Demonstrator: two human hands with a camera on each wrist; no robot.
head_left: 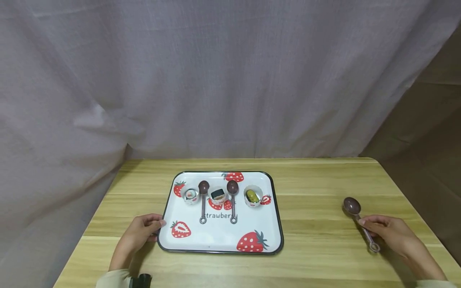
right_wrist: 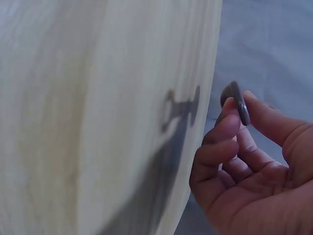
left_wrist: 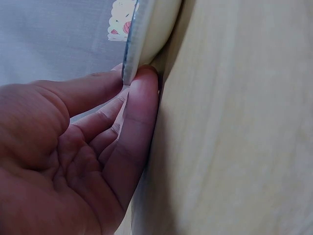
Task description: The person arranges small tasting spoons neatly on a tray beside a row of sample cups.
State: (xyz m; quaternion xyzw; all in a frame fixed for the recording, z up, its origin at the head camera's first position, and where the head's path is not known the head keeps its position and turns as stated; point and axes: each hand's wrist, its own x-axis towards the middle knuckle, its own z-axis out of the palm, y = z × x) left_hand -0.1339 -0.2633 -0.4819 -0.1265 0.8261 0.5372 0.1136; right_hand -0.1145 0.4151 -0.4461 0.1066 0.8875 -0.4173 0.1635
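Note:
My left hand [head_left: 138,232] pinches the left rim of a white strawberry-print tray [head_left: 223,232], thumb on top and fingers beneath; the left wrist view shows the tray's edge [left_wrist: 139,44] between them. Out to the right, my right hand [head_left: 394,234] pinches a brown measuring spoon [head_left: 352,206] by its handle. In the right wrist view, the spoon [right_wrist: 235,104] is seen end-on between thumb and fingers, above the table. Two more brown spoons, a left one [head_left: 203,188] and a right one [head_left: 232,187], lie on the tray between small paper cups.
The left cup [head_left: 191,197] holds a sushi-like roll, the middle cup [head_left: 217,196] a dark-wrapped piece, the right cup [head_left: 253,196] something yellow-green. A wooden table [head_left: 309,232] lies beneath everything. Grey cloth [head_left: 230,80] hangs behind its far edge.

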